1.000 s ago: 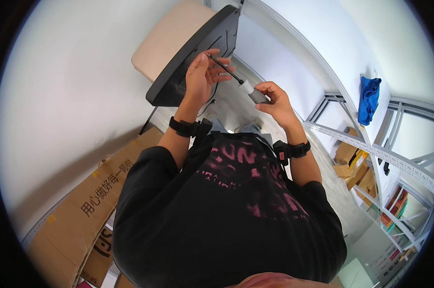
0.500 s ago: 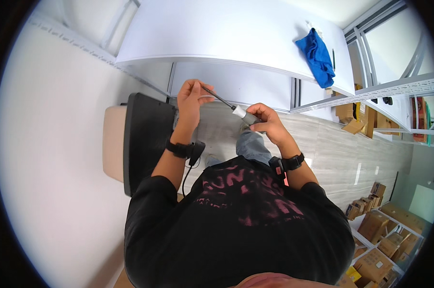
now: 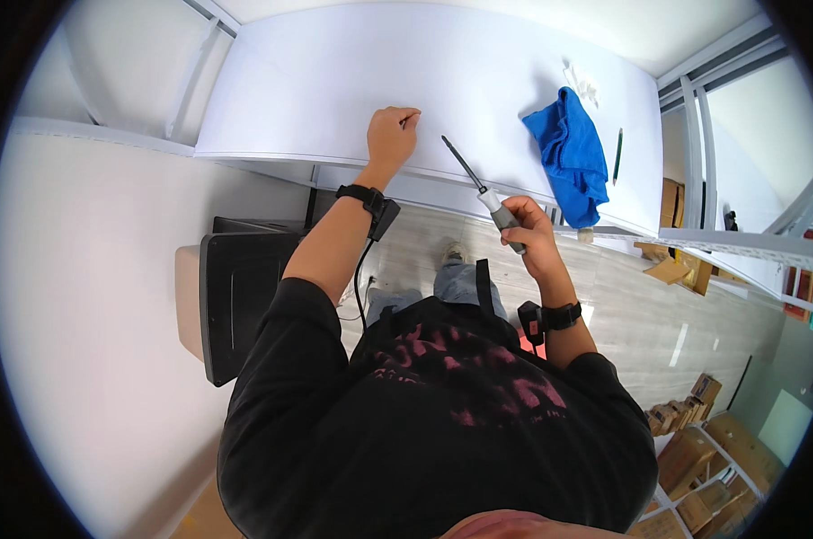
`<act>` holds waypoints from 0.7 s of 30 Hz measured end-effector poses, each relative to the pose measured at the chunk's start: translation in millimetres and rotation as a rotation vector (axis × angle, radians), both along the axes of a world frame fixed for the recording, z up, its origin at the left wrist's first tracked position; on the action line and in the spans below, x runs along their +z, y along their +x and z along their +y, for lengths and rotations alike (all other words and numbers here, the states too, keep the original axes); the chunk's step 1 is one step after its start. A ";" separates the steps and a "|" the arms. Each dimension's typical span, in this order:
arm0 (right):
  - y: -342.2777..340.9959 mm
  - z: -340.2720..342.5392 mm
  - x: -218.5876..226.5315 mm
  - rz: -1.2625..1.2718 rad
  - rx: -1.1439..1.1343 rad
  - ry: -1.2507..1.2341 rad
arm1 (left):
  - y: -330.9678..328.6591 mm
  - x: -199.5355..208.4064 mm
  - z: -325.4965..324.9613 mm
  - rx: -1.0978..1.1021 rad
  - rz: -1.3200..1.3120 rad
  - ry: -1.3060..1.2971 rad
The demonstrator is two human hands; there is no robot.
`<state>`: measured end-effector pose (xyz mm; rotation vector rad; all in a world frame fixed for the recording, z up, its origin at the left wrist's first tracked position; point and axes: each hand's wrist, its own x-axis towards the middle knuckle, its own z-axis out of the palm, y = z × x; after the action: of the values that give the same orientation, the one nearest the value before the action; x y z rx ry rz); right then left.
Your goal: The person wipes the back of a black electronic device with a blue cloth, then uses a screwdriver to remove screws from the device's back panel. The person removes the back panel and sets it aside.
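Note:
My right hand (image 3: 537, 238) is wrapped around the grey and white handle of a screwdriver (image 3: 499, 208). Its dark shaft points up and to the left, with the tip in front of the white table (image 3: 325, 81) as I look down. Over the table's near edge, my left hand (image 3: 393, 142) is closed in a pinch, apart from the screwdriver tip. A small dark spot shows at its fingertips, too small to name. To the right of the screwdriver, a crumpled blue cloth (image 3: 570, 153) lies on the table, partly over its near edge.
A thin dark green stick (image 3: 618, 157) and a crumpled white piece (image 3: 583, 85) lie beside the cloth. A black panel-like object (image 3: 249, 296) stands at the left by the wall. Cardboard boxes (image 3: 691, 451) fill shelving at the lower right.
My left hand has left the screwdriver's tip and moved forward over the table. My right hand has shifted right with the screwdriver, which now points more steeply forward. The view has shifted too.

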<state>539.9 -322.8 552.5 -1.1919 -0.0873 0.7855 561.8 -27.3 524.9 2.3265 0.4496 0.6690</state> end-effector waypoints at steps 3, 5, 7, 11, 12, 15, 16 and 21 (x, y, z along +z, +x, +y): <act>9.5 -2.0 -4.2 0.001 0.007 0.010 | 8.1 -4.2 -5.4 0.015 0.003 0.104; 14.6 -2.4 -8.7 -0.008 0.022 0.015 | 9.2 -4.7 -7.0 0.030 0.019 0.109; 17.5 0.0 -9.8 0.008 0.014 0.021 | 8.6 -7.0 -6.0 0.041 0.026 0.118; 25.9 8.5 -7.1 -0.001 0.035 0.034 | 6.2 -5.5 -3.1 -0.013 -0.021 0.079; 27.5 12.3 -6.1 -0.005 0.049 0.037 | 4.5 -6.4 0.1 -0.024 -0.036 0.061; 30.2 30.1 -1.7 -0.002 0.097 0.054 | -14.4 2.8 10.3 -0.054 0.041 -0.137; 29.5 37.5 -0.2 0.010 0.115 0.065 | -24.2 6.3 14.9 -0.057 0.084 -0.229; 7.6 103.2 15.5 0.036 0.311 0.050 | -108.4 22.0 48.4 -0.105 -0.023 -0.903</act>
<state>547.4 -219.6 568.0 -1.1304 -0.2663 1.0704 453.4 21.1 546.9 1.4705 0.4838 0.3295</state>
